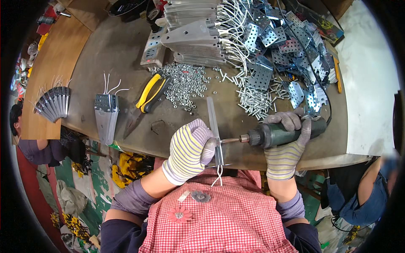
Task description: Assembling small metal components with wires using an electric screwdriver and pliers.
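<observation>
Two striped-gloved hands: left hand (190, 149) fingers clamp one narrow grey metal bracket (214, 130) upright, right hand (287, 143) fingers wrap one dark green electric screwdriver (278, 133), bit touching it.

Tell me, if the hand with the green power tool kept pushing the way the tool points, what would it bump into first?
The right hand aims the green power driver leftward; its bit already touches the thin metal bracket held by the left hand.

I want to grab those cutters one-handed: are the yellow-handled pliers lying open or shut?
Open: the yellow-handled pliers lie flat with their handles spread apart.
</observation>
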Demonstrator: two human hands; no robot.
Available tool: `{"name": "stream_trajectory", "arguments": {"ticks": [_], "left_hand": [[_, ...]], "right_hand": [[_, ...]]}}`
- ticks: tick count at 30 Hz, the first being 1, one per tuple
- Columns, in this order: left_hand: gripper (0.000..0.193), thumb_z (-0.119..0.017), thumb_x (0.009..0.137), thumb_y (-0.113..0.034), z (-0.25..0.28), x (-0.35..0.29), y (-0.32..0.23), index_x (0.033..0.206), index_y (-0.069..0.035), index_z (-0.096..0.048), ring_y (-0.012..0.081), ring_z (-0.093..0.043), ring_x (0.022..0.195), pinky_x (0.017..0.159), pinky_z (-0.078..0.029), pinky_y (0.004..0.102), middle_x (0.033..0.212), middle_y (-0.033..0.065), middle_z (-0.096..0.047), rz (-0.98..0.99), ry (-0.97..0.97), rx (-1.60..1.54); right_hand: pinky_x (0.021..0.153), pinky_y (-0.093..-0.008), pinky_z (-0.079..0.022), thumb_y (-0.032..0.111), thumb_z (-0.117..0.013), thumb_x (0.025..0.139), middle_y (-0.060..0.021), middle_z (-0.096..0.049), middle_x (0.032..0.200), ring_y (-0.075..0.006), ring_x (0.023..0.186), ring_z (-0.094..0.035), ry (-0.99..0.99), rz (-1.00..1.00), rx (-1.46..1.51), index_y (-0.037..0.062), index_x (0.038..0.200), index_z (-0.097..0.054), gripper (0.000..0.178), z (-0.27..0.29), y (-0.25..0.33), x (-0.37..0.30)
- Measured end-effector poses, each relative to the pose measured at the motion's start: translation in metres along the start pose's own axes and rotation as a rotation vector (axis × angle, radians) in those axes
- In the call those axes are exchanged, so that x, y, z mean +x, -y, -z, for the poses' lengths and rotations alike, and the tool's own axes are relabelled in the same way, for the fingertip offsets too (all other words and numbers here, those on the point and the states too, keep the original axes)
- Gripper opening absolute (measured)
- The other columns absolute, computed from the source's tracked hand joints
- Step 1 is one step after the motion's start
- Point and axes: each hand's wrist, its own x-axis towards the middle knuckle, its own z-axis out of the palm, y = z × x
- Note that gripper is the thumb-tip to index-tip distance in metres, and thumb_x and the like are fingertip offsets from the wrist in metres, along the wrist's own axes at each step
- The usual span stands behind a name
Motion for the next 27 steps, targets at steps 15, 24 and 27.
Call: {"name": "stream_trajectory", "arguments": {"ticks": [15,24,27], "left_hand": [[0.011,-0.057,0.089,-0.013,0.021,0.008,0.015,0.093,-0.003,-0.059,0.0248,-0.059,0.083,0.077,-0.049,0.0369,0.090,0.0120,-0.058,0.255,0.066,-0.276],[0.044,-0.047,0.087,-0.030,0.062,0.012,0.017,0.114,0.003,-0.059,0.0295,-0.058,0.112,0.100,-0.042,0.0405,0.117,0.0174,-0.061,0.232,0.284,-0.253],[0.027,-0.061,0.086,-0.013,0.106,-0.015,0.025,0.111,-0.004,-0.056,0.0233,-0.063,0.096,0.076,-0.053,0.0343,0.109,0.0122,-0.064,0.286,-0.017,0.331]], "right_hand": [[0.087,-0.0410,-0.043,0.044,-0.065,0.086,0.0036,-0.038,0.078,-0.0127,0.077,-0.045,-0.014,0.023,0.091,0.0145,0.092,-0.047,0.035,0.004,0.003,0.002],[0.089,-0.0445,-0.043,0.031,-0.063,0.087,-0.0047,-0.055,0.097,-0.0217,0.089,-0.053,0.054,0.069,-0.310,0.0070,0.115,-0.051,0.038,0.004,0.062,-0.003],[0.080,-0.0396,-0.048,0.024,-0.059,0.087,-0.0084,-0.056,0.101,-0.0217,0.084,-0.055,-0.033,0.250,-0.593,0.0054,0.126,-0.047,0.045,-0.021,0.092,-0.023]]}}
